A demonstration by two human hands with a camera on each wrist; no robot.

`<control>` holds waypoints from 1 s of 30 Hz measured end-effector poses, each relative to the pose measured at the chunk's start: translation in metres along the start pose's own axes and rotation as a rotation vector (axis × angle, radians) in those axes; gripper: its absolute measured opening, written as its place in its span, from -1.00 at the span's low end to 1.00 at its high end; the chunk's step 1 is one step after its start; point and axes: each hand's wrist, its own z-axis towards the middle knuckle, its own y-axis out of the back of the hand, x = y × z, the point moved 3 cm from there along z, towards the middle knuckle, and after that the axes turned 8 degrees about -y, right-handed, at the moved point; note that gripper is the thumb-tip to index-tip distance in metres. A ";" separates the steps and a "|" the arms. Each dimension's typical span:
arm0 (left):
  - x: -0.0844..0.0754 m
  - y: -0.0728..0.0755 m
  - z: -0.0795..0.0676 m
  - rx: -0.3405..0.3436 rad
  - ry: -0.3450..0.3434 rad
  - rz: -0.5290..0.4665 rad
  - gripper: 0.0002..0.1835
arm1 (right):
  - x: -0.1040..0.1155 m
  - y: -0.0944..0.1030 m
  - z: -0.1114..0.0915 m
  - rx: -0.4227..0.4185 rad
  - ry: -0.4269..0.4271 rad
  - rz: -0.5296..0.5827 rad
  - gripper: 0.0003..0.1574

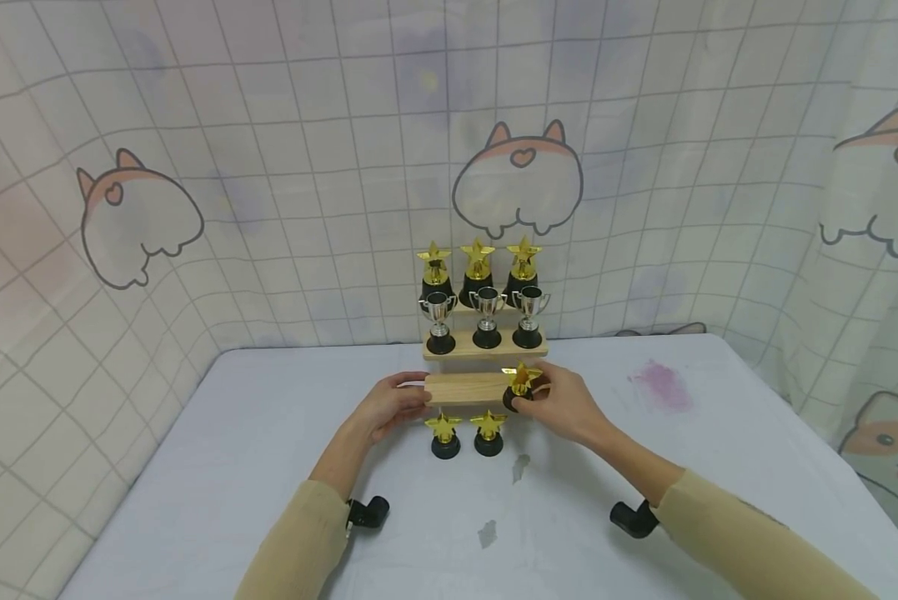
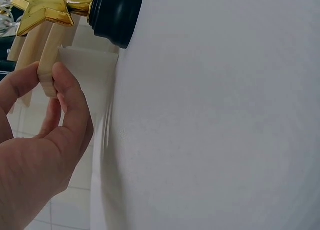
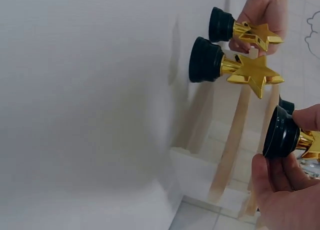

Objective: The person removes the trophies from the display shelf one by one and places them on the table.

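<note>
My left hand (image 1: pixel 388 408) pinches the left end of the lowest board of a wooden display rack (image 1: pixel 464 389), thumb on one face and fingers on the other, as the left wrist view shows. With my right hand (image 1: pixel 569 407) I hold a gold star trophy (image 1: pixel 521 382) by its black base (image 3: pixel 281 132), upright at the right end of that board. Two more star trophies, a left one (image 1: pixel 444 437) and a right one (image 1: pixel 489 434), stand on the table just in front of the rack, between my hands.
Three silver cup trophies (image 1: pixel 487 317) line the rack's middle board (image 1: pixel 464 348). Behind them, three larger star trophies (image 1: pixel 478 272) stand on the top board. A white cloth covers the table (image 1: pixel 306 375), and a checked curtain (image 1: pixel 306 208) hangs behind it.
</note>
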 end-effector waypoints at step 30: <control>-0.001 0.000 -0.001 0.014 0.000 0.006 -0.36 | -0.042 -0.010 -0.014 0.083 -0.032 0.000 -0.48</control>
